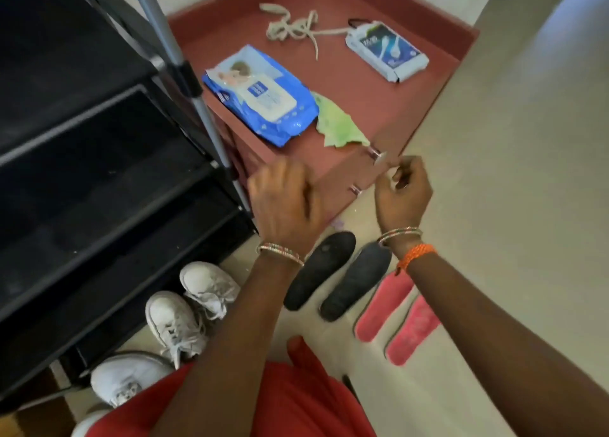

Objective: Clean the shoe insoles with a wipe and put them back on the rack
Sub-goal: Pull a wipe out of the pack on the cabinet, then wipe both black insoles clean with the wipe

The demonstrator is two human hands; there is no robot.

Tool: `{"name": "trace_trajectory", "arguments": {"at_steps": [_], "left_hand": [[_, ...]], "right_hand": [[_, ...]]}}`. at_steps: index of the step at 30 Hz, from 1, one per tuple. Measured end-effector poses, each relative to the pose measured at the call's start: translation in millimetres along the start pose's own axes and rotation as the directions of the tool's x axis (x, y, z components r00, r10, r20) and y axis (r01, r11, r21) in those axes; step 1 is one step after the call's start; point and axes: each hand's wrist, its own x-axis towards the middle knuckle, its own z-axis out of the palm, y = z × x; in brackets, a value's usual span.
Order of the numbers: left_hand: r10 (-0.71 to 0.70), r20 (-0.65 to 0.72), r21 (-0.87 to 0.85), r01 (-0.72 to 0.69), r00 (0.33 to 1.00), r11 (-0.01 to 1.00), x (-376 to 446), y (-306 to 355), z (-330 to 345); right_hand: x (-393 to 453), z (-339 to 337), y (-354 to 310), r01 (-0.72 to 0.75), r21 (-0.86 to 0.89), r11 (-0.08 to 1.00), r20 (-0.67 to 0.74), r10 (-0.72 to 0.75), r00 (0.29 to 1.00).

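Two black insoles (319, 270) (356, 283) lie side by side on the floor, with two pink insoles (384, 305) (412, 336) to their right. A blue wipe pack (263, 99) rests on the red-brown cabinet (369, 107), and a crumpled green wipe (339, 125) lies beside it. My left hand (283, 202) hovers blurred at the cabinet's front edge, fingers loosely bent and holding nothing. My right hand (403, 189) is raised by the upper drawer knob (374, 153), its fingers curled and pinching a small pale scrap.
The black shoe rack (99, 173) fills the left side. White sneakers (171, 324) (211, 288) (128, 380) stand on the floor below it. Loose laces (293, 28) and a white-and-blue packet (387, 52) lie at the back of the cabinet. A wall rises on the right.
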Motion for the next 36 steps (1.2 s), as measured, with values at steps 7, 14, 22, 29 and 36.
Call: {"name": "trace_trajectory", "arguments": {"at_steps": [7, 14, 22, 29, 36], "left_hand": [[-0.104, 0.853, 0.076, 0.076, 0.512, 0.994, -59, -42, 69], [-0.507, 0.848, 0.243, 0.737, 0.155, 0.631, -100, -151, 116], [-0.641, 0.766, 0.282, 0.866, 0.056, 0.412, -121, -188, 134], [-0.627, 0.765, 0.208, 0.865, 0.147, 0.457, -120, -182, 134], [-0.652, 0.746, 0.171, 0.909, 0.133, 0.381, -92, -134, 61]], "right_hand": [[-94, 25, 118, -0.438, -0.525, 0.729, 0.442, 0.674, 0.591], [-128, 80, 202, -0.750, -0.531, 0.395, 0.078, 0.903, 0.422], [-134, 113, 235, -0.822, -0.501, 0.271, -0.106, 0.923, 0.369], [-114, 113, 230, -0.906, -0.331, 0.264, 0.007, 0.961, 0.277], [-98, 57, 131, -0.913, -0.282, 0.294, 0.149, 0.954, 0.261]]}}
